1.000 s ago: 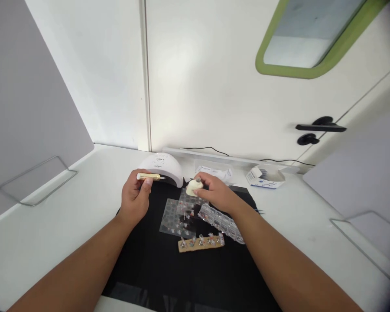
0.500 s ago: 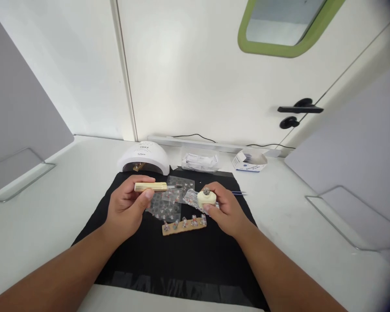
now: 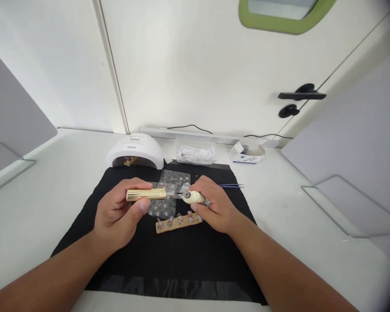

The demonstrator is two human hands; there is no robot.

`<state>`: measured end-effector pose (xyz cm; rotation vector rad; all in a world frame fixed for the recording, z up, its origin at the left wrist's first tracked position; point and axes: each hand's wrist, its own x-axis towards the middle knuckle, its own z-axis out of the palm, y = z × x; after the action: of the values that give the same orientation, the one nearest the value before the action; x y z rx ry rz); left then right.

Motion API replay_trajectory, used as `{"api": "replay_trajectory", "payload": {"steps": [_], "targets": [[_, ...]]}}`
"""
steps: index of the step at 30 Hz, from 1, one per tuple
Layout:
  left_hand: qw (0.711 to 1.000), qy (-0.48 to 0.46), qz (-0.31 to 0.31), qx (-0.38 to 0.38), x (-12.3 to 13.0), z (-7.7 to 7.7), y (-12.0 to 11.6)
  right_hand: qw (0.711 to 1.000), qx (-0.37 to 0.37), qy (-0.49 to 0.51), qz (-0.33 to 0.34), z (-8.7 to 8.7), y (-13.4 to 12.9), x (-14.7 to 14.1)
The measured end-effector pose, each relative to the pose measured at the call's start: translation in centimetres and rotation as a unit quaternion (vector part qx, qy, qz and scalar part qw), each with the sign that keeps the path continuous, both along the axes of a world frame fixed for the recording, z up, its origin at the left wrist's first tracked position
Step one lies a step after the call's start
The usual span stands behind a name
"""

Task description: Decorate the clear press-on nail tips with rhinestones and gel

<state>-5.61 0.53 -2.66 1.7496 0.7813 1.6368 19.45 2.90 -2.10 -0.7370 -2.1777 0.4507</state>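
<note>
My left hand [image 3: 121, 214] pinches the ribbed gold cap of a nail polish brush [image 3: 146, 194], held level with its bristle end pointing right. Opposite it, my right hand [image 3: 212, 206] is closed around a cream nail polish bottle [image 3: 195, 197], tilted so that its open neck faces left. The brush tip is at the neck; whether they touch I cannot tell. Below the hands, a tan strip [image 3: 178, 222] carries several decorated nail tips, the rightmost partly behind my right hand. Clear sticker sheets [image 3: 175, 177] lie under and behind the brush.
A white nail lamp [image 3: 136, 149] stands at the back left, with a tan strip inside. Behind the black mat [image 3: 169, 264] are a clear tray of packets [image 3: 195, 154] and an open alcohol pad box [image 3: 247, 151]. Blue tweezers [image 3: 232, 186] lie right of my right hand.
The bottle has tipped from upright towards the left and come closer to the brush. The brush tip is now at the bottle's neck. The whole view has shifted slightly.
</note>
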Motion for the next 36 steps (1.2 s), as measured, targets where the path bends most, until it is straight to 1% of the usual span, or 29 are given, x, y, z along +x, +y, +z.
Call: {"api": "replay_trajectory", "payload": {"steps": [5,11,15,20,25,31,36], "targets": [[0.998,0.055,0.009,-0.006,-0.17,-0.16,-0.22,1.000,0.010,-0.017,0.001,0.23,-0.06,0.04],[0.994,0.103,0.030,-0.002,-0.09,0.12,-0.21,1.000,0.025,-0.013,0.005,-0.06,0.00,-0.07],[0.990,0.140,0.018,0.005,-0.01,0.32,-0.04,0.998,0.043,-0.035,-0.003,0.21,-0.11,-0.26],[0.980,0.196,-0.017,0.020,0.21,0.50,0.35,0.993,0.085,-0.077,0.005,0.76,-0.43,-0.58],[0.980,0.198,-0.027,0.005,0.24,0.54,0.57,0.991,0.089,-0.100,0.006,0.76,-0.71,-0.77],[0.986,0.168,-0.023,-0.006,0.12,0.39,0.38,0.991,0.079,-0.108,-0.007,0.68,-0.76,-0.75],[0.980,0.193,-0.035,-0.031,0.22,0.74,0.27,0.988,0.100,-0.113,0.008,0.31,-0.66,-0.88]]}}
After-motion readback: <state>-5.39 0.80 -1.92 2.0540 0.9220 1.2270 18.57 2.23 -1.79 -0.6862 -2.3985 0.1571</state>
